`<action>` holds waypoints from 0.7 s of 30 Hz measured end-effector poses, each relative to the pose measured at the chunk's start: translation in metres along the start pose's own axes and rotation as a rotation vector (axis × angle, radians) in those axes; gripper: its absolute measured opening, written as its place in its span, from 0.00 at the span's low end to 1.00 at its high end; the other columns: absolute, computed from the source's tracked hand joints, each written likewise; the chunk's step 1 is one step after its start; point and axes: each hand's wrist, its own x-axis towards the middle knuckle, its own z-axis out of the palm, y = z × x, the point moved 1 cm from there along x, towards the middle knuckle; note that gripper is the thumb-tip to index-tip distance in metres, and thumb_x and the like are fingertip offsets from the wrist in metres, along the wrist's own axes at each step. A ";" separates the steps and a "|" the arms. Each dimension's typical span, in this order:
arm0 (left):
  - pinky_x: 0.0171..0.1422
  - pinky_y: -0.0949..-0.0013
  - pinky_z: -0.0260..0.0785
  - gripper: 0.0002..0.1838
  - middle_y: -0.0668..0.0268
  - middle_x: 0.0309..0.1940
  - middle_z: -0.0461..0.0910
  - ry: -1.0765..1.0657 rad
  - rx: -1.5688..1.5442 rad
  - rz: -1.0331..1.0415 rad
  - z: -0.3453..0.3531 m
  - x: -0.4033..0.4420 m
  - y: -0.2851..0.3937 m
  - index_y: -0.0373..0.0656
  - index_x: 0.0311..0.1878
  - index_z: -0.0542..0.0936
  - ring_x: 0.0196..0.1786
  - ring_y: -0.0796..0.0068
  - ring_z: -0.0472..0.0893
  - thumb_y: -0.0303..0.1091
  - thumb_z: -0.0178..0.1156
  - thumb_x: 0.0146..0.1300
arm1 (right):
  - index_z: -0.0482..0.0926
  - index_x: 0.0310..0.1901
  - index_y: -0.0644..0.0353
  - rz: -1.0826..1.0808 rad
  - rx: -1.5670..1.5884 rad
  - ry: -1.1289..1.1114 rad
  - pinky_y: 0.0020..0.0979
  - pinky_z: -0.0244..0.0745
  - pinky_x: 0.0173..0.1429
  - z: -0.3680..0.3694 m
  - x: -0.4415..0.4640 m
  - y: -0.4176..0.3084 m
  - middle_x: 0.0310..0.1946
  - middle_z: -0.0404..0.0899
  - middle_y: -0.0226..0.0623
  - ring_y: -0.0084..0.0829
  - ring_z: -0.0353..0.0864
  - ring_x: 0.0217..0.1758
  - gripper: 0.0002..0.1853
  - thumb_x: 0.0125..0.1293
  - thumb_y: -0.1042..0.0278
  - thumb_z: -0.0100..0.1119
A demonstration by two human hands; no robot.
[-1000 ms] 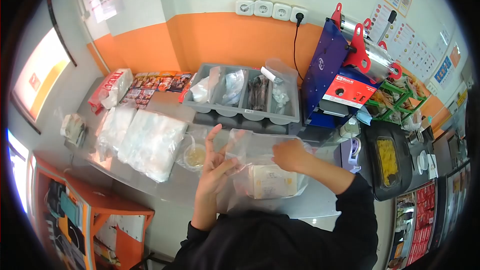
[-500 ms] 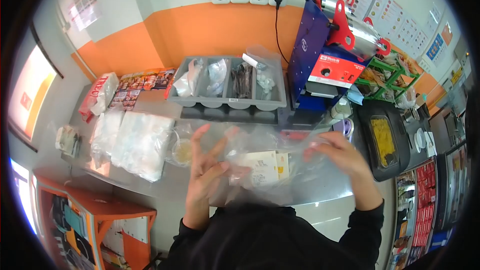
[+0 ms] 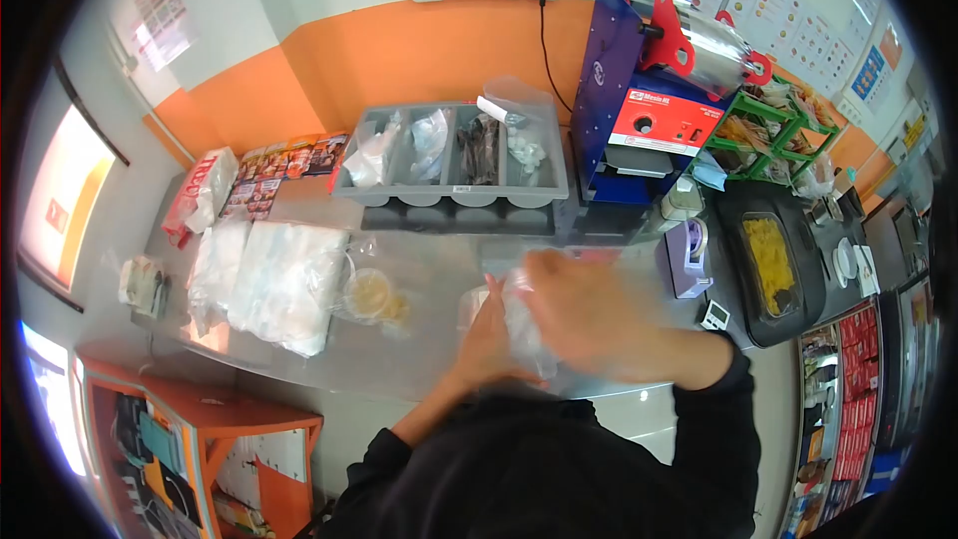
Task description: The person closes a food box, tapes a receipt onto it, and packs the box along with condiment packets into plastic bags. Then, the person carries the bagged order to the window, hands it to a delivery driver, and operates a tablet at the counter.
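Your metal table (image 3: 399,364), grey tray (image 3: 459,194) at back. Left of tray: leaflets (image 3: 284,166), farther left red-and-white bag (image 3: 200,198). Nearer you, left of tray: plastic packs (image 3: 287,284). Before tray's left end: bagged tub (image 3: 368,295).

Bare counter (image 3: 439,265) runs btwn. the grey divided tray (image 3: 460,197) & the hands, so there's room to pass. Mid-counter is blocked: L hand (image 3: 486,337) & R hand (image 3: 579,304) crowd round a clear bag (image 3: 522,324); clearance under R hand poss. tight, blur hides it. L side: gap, then bagged cup (image 3: 369,294), then plastic-bag stack (image 3: 287,284). R side: short gap, then tape dispenser (image 3: 684,265) + timer (image 3: 714,315). Back R: tall blue machine (image 3: 599,90) stops reach.
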 end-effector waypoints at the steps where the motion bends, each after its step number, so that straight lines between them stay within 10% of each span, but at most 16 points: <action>1: 0.67 0.45 0.61 0.45 0.50 0.64 0.62 0.025 0.114 -0.009 0.011 -0.001 0.000 0.36 0.62 0.66 0.65 0.47 0.66 0.50 0.75 0.46 | 0.72 0.40 0.69 -0.066 -0.034 0.023 0.39 0.77 0.36 0.019 0.001 -0.013 0.34 0.75 0.50 0.46 0.80 0.32 0.14 0.57 0.68 0.59; 6: 0.62 0.53 0.63 0.33 0.56 0.57 0.67 0.044 0.511 -0.090 0.025 0.001 0.005 0.40 0.58 0.73 0.61 0.53 0.67 0.44 0.72 0.50 | 0.73 0.42 0.70 -0.328 -0.155 0.023 0.35 0.79 0.28 0.169 -0.011 -0.073 0.34 0.76 0.47 0.37 0.82 0.30 0.21 0.44 0.70 0.64; 11: 0.58 0.59 0.65 0.24 0.60 0.51 0.72 -0.149 0.554 -0.085 0.026 0.012 -0.008 0.45 0.52 0.79 0.57 0.58 0.69 0.40 0.69 0.51 | 0.76 0.38 0.64 -0.380 0.128 -0.178 0.34 0.80 0.39 0.094 -0.017 -0.030 0.37 0.77 0.42 0.40 0.83 0.38 0.12 0.53 0.71 0.64; 13: 0.57 0.60 0.66 0.20 0.61 0.48 0.74 -0.398 0.425 -0.025 0.019 0.019 -0.021 0.49 0.47 0.82 0.56 0.57 0.70 0.40 0.69 0.48 | 0.77 0.43 0.64 -0.331 0.583 0.192 0.35 0.79 0.46 0.050 -0.031 0.006 0.41 0.79 0.44 0.39 0.82 0.45 0.13 0.56 0.73 0.64; 14: 0.54 0.58 0.68 0.25 0.63 0.46 0.76 -0.222 0.281 0.275 0.006 0.027 -0.003 0.50 0.50 0.81 0.51 0.56 0.73 0.41 0.67 0.45 | 0.77 0.48 0.60 -0.245 0.673 0.224 0.36 0.75 0.53 0.020 -0.040 0.026 0.46 0.80 0.44 0.38 0.81 0.51 0.14 0.59 0.74 0.63; 18: 0.51 0.61 0.70 0.25 0.63 0.40 0.78 -0.521 0.112 0.117 -0.004 0.047 -0.026 0.52 0.55 0.78 0.48 0.62 0.76 0.34 0.61 0.49 | 0.74 0.55 0.58 0.579 0.798 0.746 0.36 0.74 0.55 0.084 -0.101 0.171 0.46 0.78 0.36 0.35 0.78 0.52 0.17 0.70 0.59 0.55; 21: 0.50 0.63 0.70 0.21 0.65 0.37 0.76 -0.719 0.102 0.440 -0.031 0.085 0.012 0.52 0.50 0.79 0.46 0.64 0.76 0.31 0.60 0.50 | 0.69 0.60 0.61 0.893 1.516 0.331 0.36 0.76 0.55 0.157 -0.095 0.192 0.53 0.76 0.40 0.35 0.77 0.56 0.21 0.70 0.59 0.54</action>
